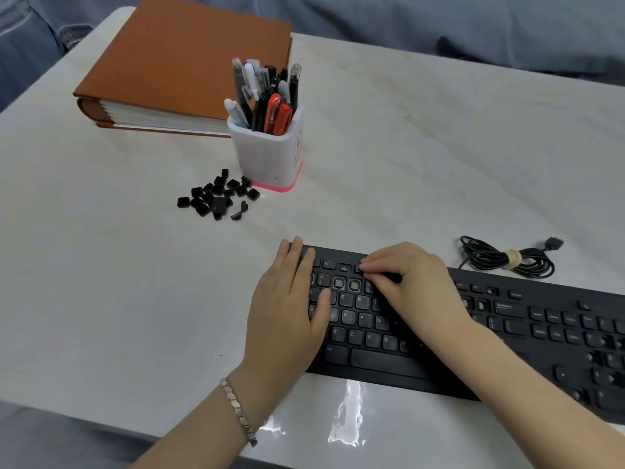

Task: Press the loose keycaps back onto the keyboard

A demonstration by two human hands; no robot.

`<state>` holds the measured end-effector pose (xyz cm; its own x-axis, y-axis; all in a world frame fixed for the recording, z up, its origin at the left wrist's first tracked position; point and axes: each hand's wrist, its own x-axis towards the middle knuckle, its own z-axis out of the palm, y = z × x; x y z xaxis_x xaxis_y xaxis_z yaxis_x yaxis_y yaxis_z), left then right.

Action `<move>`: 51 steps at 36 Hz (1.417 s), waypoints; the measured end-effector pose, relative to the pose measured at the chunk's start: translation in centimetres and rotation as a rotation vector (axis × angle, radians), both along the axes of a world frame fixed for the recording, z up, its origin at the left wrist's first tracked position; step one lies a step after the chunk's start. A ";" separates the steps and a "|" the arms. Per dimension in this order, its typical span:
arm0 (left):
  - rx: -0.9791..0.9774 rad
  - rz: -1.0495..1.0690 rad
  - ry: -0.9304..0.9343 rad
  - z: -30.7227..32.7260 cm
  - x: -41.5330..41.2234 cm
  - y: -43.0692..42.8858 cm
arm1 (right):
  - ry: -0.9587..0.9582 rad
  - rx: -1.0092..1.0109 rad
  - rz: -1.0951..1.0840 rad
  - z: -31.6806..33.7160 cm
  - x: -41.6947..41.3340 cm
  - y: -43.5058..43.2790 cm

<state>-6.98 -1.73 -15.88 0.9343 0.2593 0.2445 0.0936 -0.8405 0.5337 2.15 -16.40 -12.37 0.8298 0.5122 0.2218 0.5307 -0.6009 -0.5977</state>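
Observation:
A black keyboard (507, 336) lies along the near right of the white table, with several bare key sockets in its top rows, such as one (339, 283) in the number row. My left hand (287, 299) rests flat on the keyboard's left end, fingers together. My right hand (412, 282) is curled over the function row, its fingertips pressing down at about the fourth function key; whether a keycap lies under them is hidden. A heap of several loose black keycaps (218, 198) sits on the table beyond the keyboard, to the left.
A white pen holder (270, 154) full of pens stands just right of the keycap heap. A thick brown binder (176, 62) lies at the far left. The keyboard's coiled black cable (507, 258) sits behind its right half. Blue fabric lies beyond the table.

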 end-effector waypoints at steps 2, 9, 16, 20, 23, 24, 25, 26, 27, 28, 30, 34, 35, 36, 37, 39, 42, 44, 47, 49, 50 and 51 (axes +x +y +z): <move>0.003 0.000 0.002 0.0 0.0 0.0 | 0.006 0.021 0.006 -0.3 0.2 -0.1; 0.006 -0.005 0.006 -0.1 0.0 0.1 | -0.049 0.021 -0.004 -0.8 -0.3 -0.2; 0.021 -0.011 0.010 -0.2 0.0 0.2 | -0.392 -0.141 -0.061 -1.6 -3.3 0.6; 0.025 -0.011 0.016 -0.2 0.1 0.1 | -0.389 -0.127 -0.105 -2.5 -4.1 0.7; 0.034 -0.010 0.011 -0.1 0.1 0.1 | -0.391 -0.133 -0.114 -2.6 -4.1 0.7; 0.037 -0.011 0.014 -0.1 0.0 0.1 | -0.396 -0.139 -0.118 -2.5 -4.1 0.7; 0.038 -0.011 0.020 -0.1 0.0 0.1 | -0.405 -0.145 -0.123 -2.5 -4.0 0.7; 0.037 -0.012 0.025 -0.1 0.0 0.1 | -0.416 -0.150 -0.129 -2.5 -4.0 0.7; 0.035 -0.013 0.026 -0.1 0.0 0.1 | -0.431 -0.157 -0.136 -2.5 -3.9 0.8; 0.032 -0.014 0.025 -0.1 0.0 0.2 | -0.449 -0.170 -0.140 -2.6 -3.9 0.8; 0.021 -0.018 0.026 -0.1 0.0 0.2 | -0.478 -0.203 -0.143 -2.9 -4.0 0.9; 0.017 -0.032 0.026 0.0 0.0 0.2 | -0.425 -0.185 -0.150 -2.8 -4.2 1.0; -0.021 -0.035 0.022 0.2 0.0 0.2 | -0.389 -0.159 -0.141 -2.5 -4.0 0.9; -0.081 -0.034 0.016 0.4 0.0 0.4 | -0.349 -0.127 -0.128 -2.2 -3.9 0.8; -0.140 -0.036 0.013 0.7 0.1 0.8 | -0.313 -0.098 -0.115 -1.8 -3.8 0.6; -0.162 -0.023 -0.009 1.4 0.5 2.5 | -0.255 -0.061 -0.093 -1.0 -3.9 0.4; -0.054 0.107 0.000 2.0 1.5 6.6 | -0.158 0.006 -0.009 -0.2 -4.3 1.2; 0.010 0.234 0.068 2.4 2.2 9.2 | -0.112 0.025 0.036 0.3 -4.3 2.5; 0.079 0.332 0.217 2.4 2.8 12.0 | -0.026 0.037 0.072 1.2 -3.7 5.4; 0.108 0.338 0.284 2.3 3.0 13.2 | 0.057 0.021 0.103 1.9 -3.0 7.5; 0.121 0.331 0.302 2.2 3.0 13.6 | 0.085 -0.003 0.124 2.2 -2.5 8.7; 0.127 0.322 0.304 2.1 3.0 14.0 | 0.101 -0.031 0.141 2.3 -2.0 9.8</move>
<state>-4.03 12.26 -13.74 0.8452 0.5341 0.0207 0.4971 -0.7997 0.3366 0.12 -6.59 -10.11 0.7664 0.6305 0.1228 0.5491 -0.5439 -0.6346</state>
